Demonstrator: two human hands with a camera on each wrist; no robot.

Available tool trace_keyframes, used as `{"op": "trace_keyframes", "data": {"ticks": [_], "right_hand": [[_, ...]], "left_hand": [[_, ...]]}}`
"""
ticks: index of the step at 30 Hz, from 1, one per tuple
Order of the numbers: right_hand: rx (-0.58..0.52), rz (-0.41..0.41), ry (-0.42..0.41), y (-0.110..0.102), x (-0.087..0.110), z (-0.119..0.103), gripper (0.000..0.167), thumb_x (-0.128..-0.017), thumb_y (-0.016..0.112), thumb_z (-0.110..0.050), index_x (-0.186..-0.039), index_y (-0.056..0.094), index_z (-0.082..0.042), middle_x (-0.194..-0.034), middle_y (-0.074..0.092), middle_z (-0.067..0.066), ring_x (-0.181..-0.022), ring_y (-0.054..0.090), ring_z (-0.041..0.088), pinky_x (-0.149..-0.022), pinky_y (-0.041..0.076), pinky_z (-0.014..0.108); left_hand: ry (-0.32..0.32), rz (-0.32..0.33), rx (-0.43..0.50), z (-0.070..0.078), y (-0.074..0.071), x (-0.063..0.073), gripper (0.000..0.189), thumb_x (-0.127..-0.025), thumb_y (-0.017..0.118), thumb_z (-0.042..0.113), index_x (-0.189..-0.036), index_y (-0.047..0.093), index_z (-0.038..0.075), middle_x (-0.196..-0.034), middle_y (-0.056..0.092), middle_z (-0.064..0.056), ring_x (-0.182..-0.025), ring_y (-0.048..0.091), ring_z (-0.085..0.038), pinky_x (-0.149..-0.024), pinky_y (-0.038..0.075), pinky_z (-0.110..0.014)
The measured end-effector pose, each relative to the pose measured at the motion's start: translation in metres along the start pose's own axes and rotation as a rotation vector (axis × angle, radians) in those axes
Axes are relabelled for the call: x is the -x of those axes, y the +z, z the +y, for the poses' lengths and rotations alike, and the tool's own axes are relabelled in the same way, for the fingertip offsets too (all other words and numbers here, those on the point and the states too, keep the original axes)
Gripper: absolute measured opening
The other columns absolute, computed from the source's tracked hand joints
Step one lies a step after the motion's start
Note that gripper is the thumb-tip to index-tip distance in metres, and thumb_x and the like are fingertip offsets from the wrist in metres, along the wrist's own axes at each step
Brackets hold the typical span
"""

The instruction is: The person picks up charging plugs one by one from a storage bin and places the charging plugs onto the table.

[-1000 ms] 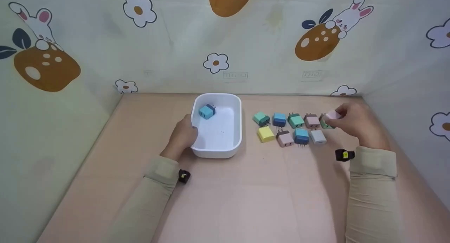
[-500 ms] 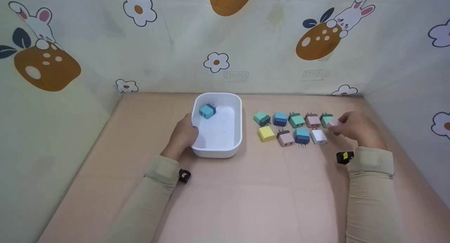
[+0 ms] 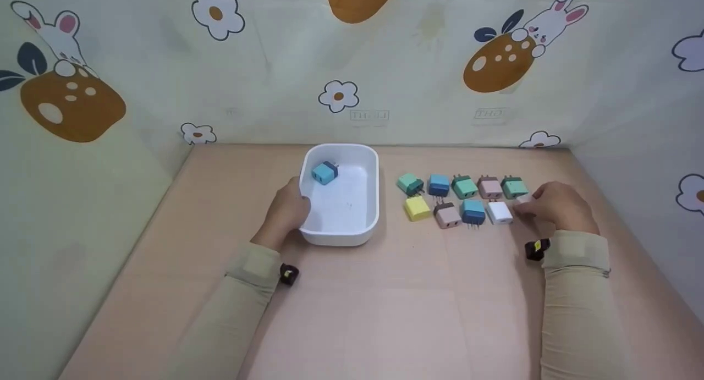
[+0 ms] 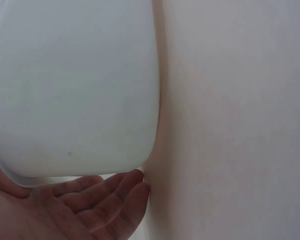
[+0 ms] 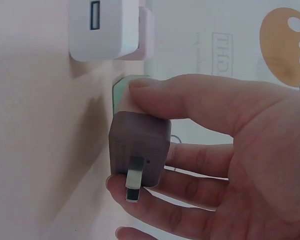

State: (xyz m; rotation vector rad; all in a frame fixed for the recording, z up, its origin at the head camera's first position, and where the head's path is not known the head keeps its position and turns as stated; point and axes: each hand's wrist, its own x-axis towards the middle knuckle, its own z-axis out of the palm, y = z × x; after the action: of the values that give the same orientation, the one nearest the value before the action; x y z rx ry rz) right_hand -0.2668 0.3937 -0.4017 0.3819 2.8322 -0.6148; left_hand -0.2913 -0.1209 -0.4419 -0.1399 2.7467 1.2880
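Note:
My right hand (image 3: pixel 565 207) pinches a pink plug charger (image 5: pixel 140 142) between thumb and fingers, low over the table at the right end of the front row. In the right wrist view its dark mauve end with a metal prong faces the camera. Just left of it lies a white charger (image 3: pixel 499 213); behind is a green one (image 3: pixel 515 187). My left hand (image 3: pixel 287 207) grips the left side of a white plastic box (image 3: pixel 340 240), thumb over the rim, fingers along the outer wall (image 4: pixel 80 100). One blue charger (image 3: pixel 324 173) lies inside the box.
Two rows of chargers stand right of the box: green (image 3: pixel 410 185), blue (image 3: pixel 438 185), green (image 3: pixel 465 186) and pink (image 3: pixel 489 187) behind, yellow (image 3: pixel 417 208), pink (image 3: pixel 447 215) and blue (image 3: pixel 473 211) in front. A patterned cloth wall (image 3: pixel 264 105) closes the table's back.
My right hand has brought the pink charger down toward the front row, from over the rear green charger to beside the white one. The left hand stays on the box.

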Motion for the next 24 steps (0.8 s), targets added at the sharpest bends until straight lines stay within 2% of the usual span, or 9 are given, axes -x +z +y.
{"op": "trace_keyframes", "data": {"ticks": [10,17,20,24], "right_hand": [[0.001,-0.013,-0.002,0.0023,-0.0030,0.0026,0.073,-0.092,0.078,-0.048,-0.129,0.058,0.012,-0.129,0.059,0.032,-0.111,0.055,0.046,-0.088,0.051,0.056],[-0.011,-0.026,-0.004,0.0036,-0.0036,0.0024,0.075,-0.093,0.077,-0.047,-0.133,0.056,0.012,-0.130,0.058,0.032,-0.110,0.054,0.045,-0.087,0.051,0.054],[-0.027,-0.022,0.016,0.0046,-0.0032,0.0021,0.070,-0.094,0.077,-0.047,-0.129,0.058,0.011,-0.120,0.061,0.029,-0.104,0.055,0.041,-0.081,0.050,0.048],[-0.040,-0.002,0.030,0.0068,-0.0030,0.0007,0.059,-0.094,0.077,-0.045,-0.115,0.063,0.008,-0.099,0.063,0.018,-0.092,0.056,0.034,-0.071,0.048,0.041]], "left_hand": [[-0.009,0.006,0.018,-0.0003,0.0008,-0.0004,0.054,-0.110,0.045,0.008,-0.163,0.035,0.007,-0.161,0.048,-0.019,-0.148,0.047,-0.042,-0.122,0.035,-0.059],[-0.023,-0.002,0.022,-0.0008,0.0013,-0.0008,0.055,-0.110,0.046,0.009,-0.163,0.034,0.008,-0.162,0.047,-0.018,-0.149,0.046,-0.042,-0.122,0.036,-0.059],[-0.020,0.000,0.019,-0.0008,0.0012,-0.0009,0.054,-0.110,0.046,0.009,-0.163,0.035,0.007,-0.161,0.048,-0.019,-0.148,0.047,-0.042,-0.121,0.036,-0.060],[0.013,0.006,0.015,-0.0018,0.0006,-0.0005,0.054,-0.108,0.045,0.007,-0.162,0.036,0.004,-0.158,0.050,-0.021,-0.143,0.052,-0.043,-0.120,0.038,-0.061]]}}
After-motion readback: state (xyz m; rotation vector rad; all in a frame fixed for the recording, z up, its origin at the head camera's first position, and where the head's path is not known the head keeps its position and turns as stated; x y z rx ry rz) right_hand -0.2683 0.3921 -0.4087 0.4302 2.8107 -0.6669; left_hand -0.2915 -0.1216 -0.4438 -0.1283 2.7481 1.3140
